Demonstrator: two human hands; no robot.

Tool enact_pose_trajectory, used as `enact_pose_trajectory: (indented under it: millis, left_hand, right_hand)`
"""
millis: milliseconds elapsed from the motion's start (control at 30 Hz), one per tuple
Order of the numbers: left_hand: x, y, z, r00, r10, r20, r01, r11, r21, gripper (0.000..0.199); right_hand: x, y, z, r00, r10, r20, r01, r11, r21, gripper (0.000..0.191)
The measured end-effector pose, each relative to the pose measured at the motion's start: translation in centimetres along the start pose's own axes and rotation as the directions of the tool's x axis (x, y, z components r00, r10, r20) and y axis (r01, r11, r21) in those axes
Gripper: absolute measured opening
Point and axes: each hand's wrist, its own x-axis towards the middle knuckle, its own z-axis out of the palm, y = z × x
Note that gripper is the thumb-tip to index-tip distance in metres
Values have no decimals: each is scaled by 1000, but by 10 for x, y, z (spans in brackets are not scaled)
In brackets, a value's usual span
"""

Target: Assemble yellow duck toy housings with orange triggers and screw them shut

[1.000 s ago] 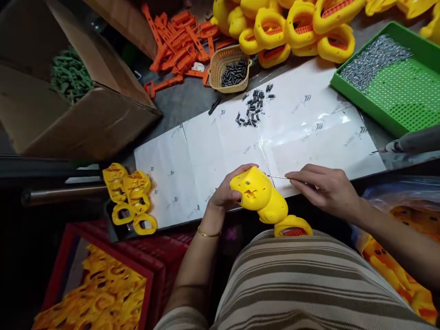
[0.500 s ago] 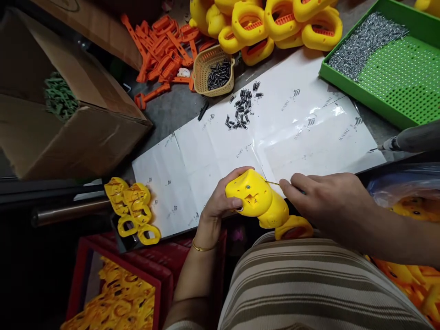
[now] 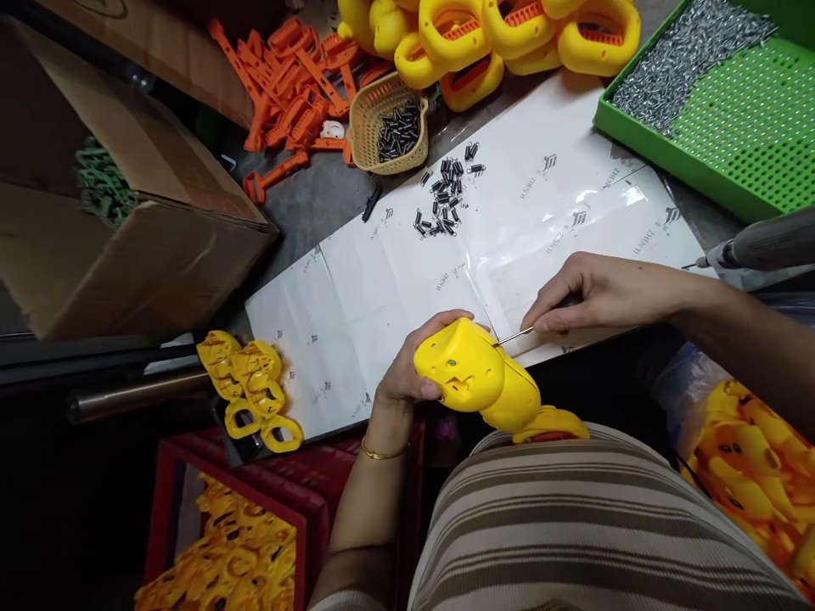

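Observation:
My left hand [image 3: 407,365] grips a yellow plastic duck-shaped toy [image 3: 468,365] by its head, over the near edge of the white-covered work surface [image 3: 407,305]. The toy's ring-shaped end [image 3: 551,422] lies against the striped shirt. A small hole and a jagged opening show on the head. Between the fingers of my right hand [image 3: 573,297] is a thin metal-shafted tool [image 3: 514,336]; its dark handle is mostly hidden in the palm. The shaft's tip touches the seam along the toy's side, near the head.
Loose black springs [image 3: 449,195] lie near a beige basket [image 3: 388,123] of similar pieces. A green tray [image 3: 694,174] holds screws. Orange parts [image 3: 299,85] and yellow toys [image 3: 452,30] sit behind. A power driver [image 3: 764,246] juts in at right. Yellow shells [image 3: 251,382] rest at left.
My right hand has shifted up and away from my body, its wrist now raised, and more of the tool's shaft shows. The toy has tilted slightly in my left hand.

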Motion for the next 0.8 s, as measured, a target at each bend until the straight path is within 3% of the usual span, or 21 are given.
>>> enact_pose_trajectory:
  millis: [167,267,333,433,500,567,667,733,800]
  left_hand:
    - [2,-4,1,1000,16,1,-16,1000,14,87]
    - [3,-6,1,1000,17,-3,-17,1000,17,87]
    - [4,-7,0,1000,7,-13,-7,1000,15,87]
    - [5,-9,-3,998,0,-55,0,1000,-3,88]
    - [7,-11,-5,997,6,-83,-7,1000,-18,88]
    - [7,-14,-7,995,21,-94,-25,999,-41,86]
    - [7,-19,-10,994,29,-102,-36,998,-61,85]
    - [5,-20,-11,993,34,-112,-39,998,-48,86]
    - [3,-21,-11,992,47,-120,-52,998,-37,87]
  right_hand:
    - [4,29,6,995,82,49,-92,962,258,23]
    - [2,34,10,993,104,53,-115,950,289,28]
    - [-4,26,12,997,80,9,-80,977,198,28]
    - [-16,5,13,987,-74,-144,49,984,-174,23]
    - [-20,-4,11,939,-204,-276,58,887,-459,23]
    - [-16,-1,5,857,-247,-452,-125,752,-647,26]
    - [-1,19,-3,740,-196,-643,-436,588,-681,30]
    - [4,31,0,708,-209,-675,-471,572,-671,36]
    - [2,33,16,670,-239,-702,-396,685,-612,42]
